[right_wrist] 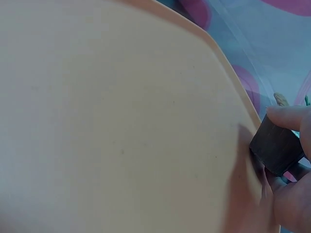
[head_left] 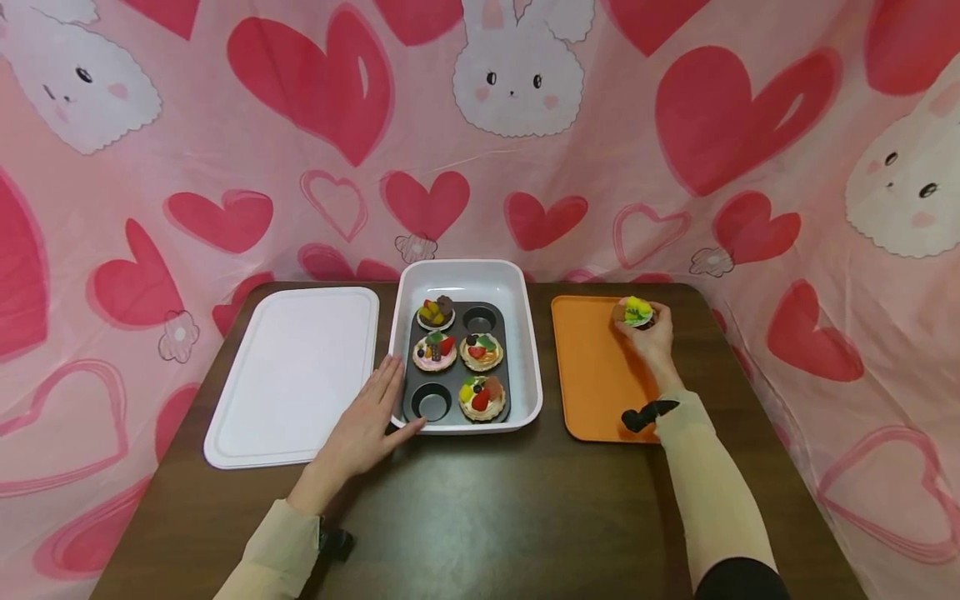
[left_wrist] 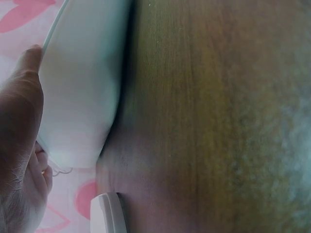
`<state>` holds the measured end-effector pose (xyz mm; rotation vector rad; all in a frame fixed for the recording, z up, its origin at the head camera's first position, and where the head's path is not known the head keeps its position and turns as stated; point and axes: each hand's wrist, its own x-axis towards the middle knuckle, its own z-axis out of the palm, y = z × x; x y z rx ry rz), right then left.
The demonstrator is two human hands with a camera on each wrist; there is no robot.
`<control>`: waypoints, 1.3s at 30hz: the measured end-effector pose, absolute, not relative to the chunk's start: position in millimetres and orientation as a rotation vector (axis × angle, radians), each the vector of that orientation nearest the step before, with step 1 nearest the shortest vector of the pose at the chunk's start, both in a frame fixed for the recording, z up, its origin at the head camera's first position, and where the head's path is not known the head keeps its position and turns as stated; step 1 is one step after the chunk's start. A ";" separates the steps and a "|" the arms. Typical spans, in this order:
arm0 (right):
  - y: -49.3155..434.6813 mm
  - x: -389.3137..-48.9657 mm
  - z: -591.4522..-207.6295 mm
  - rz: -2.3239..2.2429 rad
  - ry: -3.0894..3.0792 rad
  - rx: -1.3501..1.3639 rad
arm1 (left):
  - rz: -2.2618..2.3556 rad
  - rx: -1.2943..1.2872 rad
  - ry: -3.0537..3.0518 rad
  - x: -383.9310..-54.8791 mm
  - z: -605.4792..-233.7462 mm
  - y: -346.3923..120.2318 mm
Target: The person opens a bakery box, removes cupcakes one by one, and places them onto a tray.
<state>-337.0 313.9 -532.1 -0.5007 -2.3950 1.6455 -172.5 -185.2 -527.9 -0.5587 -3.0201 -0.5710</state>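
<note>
Four desserts (head_left: 482, 352) sat in pan (head_left: 457, 381), two wells (head_left: 432, 403) bare. Right hand (head_left: 655, 340) gripped fifth dessert (head_left: 637, 311), placement seemingly pending. Left hand (head_left: 366, 421), straight-fingered, touched bin (head_left: 529, 367).

My sleeves (head_left: 716, 483) cream, wrist straps (head_left: 637, 417) black. Cake (head_left: 637, 311) I hold: yellow, green, some brown, base (right_wrist: 276, 145) dark. Tray (head_left: 592, 367) orange. Tub (head_left: 527, 367) white, muffin pan (head_left: 432, 405) dark grey, tarts (head_left: 482, 398) topped red, yellow, green. Board (head_left: 307, 367) plain white. Table (head_left: 480, 500) brown, wood-grained. Cloth (head_left: 480, 158) facing me pink, patterned with red hearts (head_left: 427, 200), white rabbits (head_left: 517, 92).
</note>
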 end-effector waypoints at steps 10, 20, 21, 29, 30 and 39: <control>318.5 -330.4 -532.9 1.479 -2.502 -0.408 | -0.599 -0.557 -3.017 -171.9 -527.1 -185.4; 337.0 -327.6 -543.4 1.186 -2.632 -0.233 | -0.590 -0.554 -3.021 -172.5 -528.0 -185.2; 339.9 -328.1 -545.9 1.157 -2.634 -0.212 | -0.590 -0.554 -3.021 -172.5 -527.9 -185.0; 362.7 -331.2 -560.3 1.065 -2.680 -0.078 | -0.587 -0.552 -3.026 -171.9 -527.6 -184.1; 363.7 -331.0 -560.1 1.053 -2.685 -0.065 | -0.589 -0.551 -3.025 -171.8 -527.4 -184.0; 356.3 -319.9 -540.9 0.929 -2.774 -0.003 | -0.590 -0.545 -3.032 -172.1 -527.3 -184.2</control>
